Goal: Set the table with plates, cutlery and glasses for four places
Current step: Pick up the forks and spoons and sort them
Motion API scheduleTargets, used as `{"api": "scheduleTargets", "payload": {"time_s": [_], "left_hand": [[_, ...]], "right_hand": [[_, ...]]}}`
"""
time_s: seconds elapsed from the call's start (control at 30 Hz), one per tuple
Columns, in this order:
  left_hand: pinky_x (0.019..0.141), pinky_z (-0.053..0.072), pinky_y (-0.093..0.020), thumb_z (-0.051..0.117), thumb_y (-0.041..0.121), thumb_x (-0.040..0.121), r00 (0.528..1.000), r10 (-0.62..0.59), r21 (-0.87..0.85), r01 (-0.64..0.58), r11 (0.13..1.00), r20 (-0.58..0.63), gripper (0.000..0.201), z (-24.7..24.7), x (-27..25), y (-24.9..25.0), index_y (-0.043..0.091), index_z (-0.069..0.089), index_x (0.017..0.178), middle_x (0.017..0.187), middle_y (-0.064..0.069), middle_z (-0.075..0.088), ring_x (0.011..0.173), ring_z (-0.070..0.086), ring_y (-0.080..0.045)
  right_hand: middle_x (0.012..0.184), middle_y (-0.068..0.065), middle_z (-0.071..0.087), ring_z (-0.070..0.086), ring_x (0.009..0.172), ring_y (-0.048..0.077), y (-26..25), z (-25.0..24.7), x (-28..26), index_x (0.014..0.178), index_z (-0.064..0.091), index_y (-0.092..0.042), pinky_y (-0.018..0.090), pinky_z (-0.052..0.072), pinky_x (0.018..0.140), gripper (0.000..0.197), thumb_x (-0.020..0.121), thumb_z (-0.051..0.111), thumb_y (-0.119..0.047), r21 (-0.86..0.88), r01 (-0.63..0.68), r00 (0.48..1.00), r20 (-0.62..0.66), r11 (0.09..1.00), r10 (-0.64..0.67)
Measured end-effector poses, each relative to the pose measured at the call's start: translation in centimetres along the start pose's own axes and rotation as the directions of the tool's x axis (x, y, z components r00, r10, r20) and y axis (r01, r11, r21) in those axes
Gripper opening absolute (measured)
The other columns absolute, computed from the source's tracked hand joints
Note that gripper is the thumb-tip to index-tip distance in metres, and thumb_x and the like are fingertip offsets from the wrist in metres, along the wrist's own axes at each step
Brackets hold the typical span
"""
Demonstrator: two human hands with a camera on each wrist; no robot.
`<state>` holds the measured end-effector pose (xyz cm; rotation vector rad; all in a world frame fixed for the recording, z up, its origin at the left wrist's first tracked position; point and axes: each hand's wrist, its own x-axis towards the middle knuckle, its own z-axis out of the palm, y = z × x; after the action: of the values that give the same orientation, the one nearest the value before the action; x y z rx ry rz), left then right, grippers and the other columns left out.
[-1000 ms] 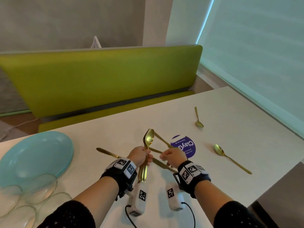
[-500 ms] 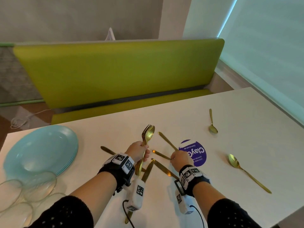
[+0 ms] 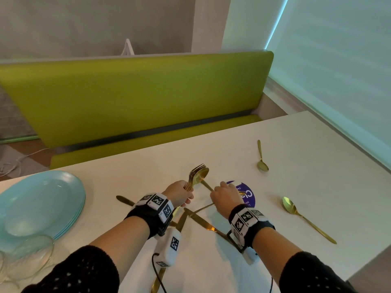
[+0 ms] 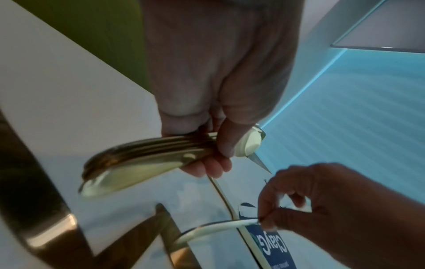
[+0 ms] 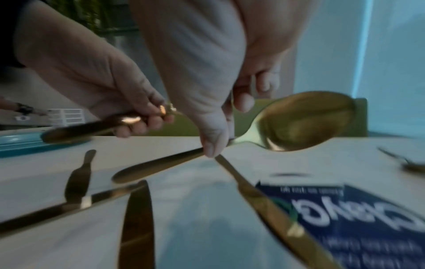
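My left hand (image 3: 182,196) grips a bundle of gold forks (image 3: 195,173) with a spoon among them, heads pointing away from me; their handles (image 4: 147,154) fan out below the fingers. Just to its right, my right hand (image 3: 223,196) pinches a gold spoon (image 5: 303,122) by the neck between thumb and fingers and holds it slightly above the white table (image 3: 306,144). Its thin handle (image 3: 202,208) sticks out to the left. Several gold knives (image 3: 201,222) lie crossed on the table under both wrists. A stack of turquoise plates (image 3: 40,204) sits at the left.
Two more gold spoons (image 3: 262,163) (image 3: 296,212) lie to the right. A round purple sticker (image 3: 248,196) is on the table under my right hand. Clear glasses (image 3: 27,256) stand in front of the plates. A green bench (image 3: 137,98) runs along the far table edge.
My right hand reached down to a piece of cutlery on the table, pinched it and lifted it. The left hand kept its bundle and tilted it a little to the right.
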<state>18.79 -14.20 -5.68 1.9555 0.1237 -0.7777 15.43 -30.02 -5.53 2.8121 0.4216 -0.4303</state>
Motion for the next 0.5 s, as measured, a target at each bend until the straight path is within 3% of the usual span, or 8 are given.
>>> {"api": "scheduleTargets", "payload": {"time_s": [0.07, 0.17, 0.33, 0.43, 0.5], "left_hand": [[0.062, 0.045, -0.021, 0.045, 0.006, 0.094, 0.999, 0.006, 0.035, -0.008, 0.999, 0.052, 0.012, 0.7, -0.1, 0.4, 0.009, 0.051, 0.105, 0.094, -0.006, 0.059, 0.078, 0.056, -0.016], [0.062, 0.046, -0.019, 0.045, 0.003, 0.093, 0.994, 0.011, 0.044, -0.016, 0.999, 0.107, 0.012, 2.1, -0.2, 0.9, 0.009, 0.052, 0.102, 0.087, -0.002, 0.059, 0.075, 0.056, -0.012], [0.061, 0.047, -0.022, 0.046, -0.009, 0.083, 0.979, 0.019, 0.037, -0.027, 0.999, 0.202, 0.023, 3.9, -0.6, 1.6, 0.012, 0.056, 0.079, 0.078, -0.005, 0.060, 0.068, 0.056, -0.012], [0.053, 0.047, -0.016, 0.041, -0.010, 0.084, 0.968, 0.025, 0.017, -0.030, 0.999, 0.252, 0.025, 4.9, -1.1, 2.2, 0.010, 0.055, 0.084, 0.081, -0.003, 0.059, 0.069, 0.057, -0.009], [0.057, 0.048, -0.019, 0.040, -0.013, 0.082, 0.958, 0.027, -0.005, -0.026, 1.000, 0.287, 0.026, 5.6, -1.3, 2.5, 0.009, 0.053, 0.083, 0.080, -0.005, 0.056, 0.069, 0.055, -0.010]], "right_hand": [[0.114, 0.008, 0.060, 0.048, 0.109, 0.026, 0.4, -1.0, -0.4, 0.112, 0.063, -0.010, 0.037, 0.039, 0.090, 0.025, 0.097, 0.045, -0.018, -0.057, 0.086, 0.995, -0.055, 0.995, -0.089], [0.116, 0.007, 0.058, 0.046, 0.114, 0.025, 0.8, -2.3, -0.8, 0.110, 0.065, -0.012, 0.037, 0.038, 0.092, 0.024, 0.095, 0.047, -0.019, -0.081, 0.188, 0.974, -0.112, 0.979, -0.196], [0.109, 0.006, 0.060, 0.047, 0.108, 0.025, 1.3, -3.2, -1.4, 0.109, 0.067, -0.014, 0.038, 0.038, 0.092, 0.025, 0.095, 0.047, -0.020, -0.070, 0.284, 0.952, -0.096, 0.956, -0.289], [0.105, 0.010, 0.061, 0.048, 0.105, 0.027, 1.8, -3.3, -1.9, 0.113, 0.062, -0.010, 0.039, 0.039, 0.088, 0.025, 0.096, 0.045, -0.018, -0.052, 0.320, 0.942, -0.092, 0.946, -0.323], [0.105, 0.010, 0.061, 0.048, 0.104, 0.026, 2.0, -3.2, -2.3, 0.113, 0.060, -0.008, 0.037, 0.040, 0.087, 0.025, 0.096, 0.046, -0.018, -0.053, 0.332, 0.939, -0.081, 0.942, -0.335]]}}
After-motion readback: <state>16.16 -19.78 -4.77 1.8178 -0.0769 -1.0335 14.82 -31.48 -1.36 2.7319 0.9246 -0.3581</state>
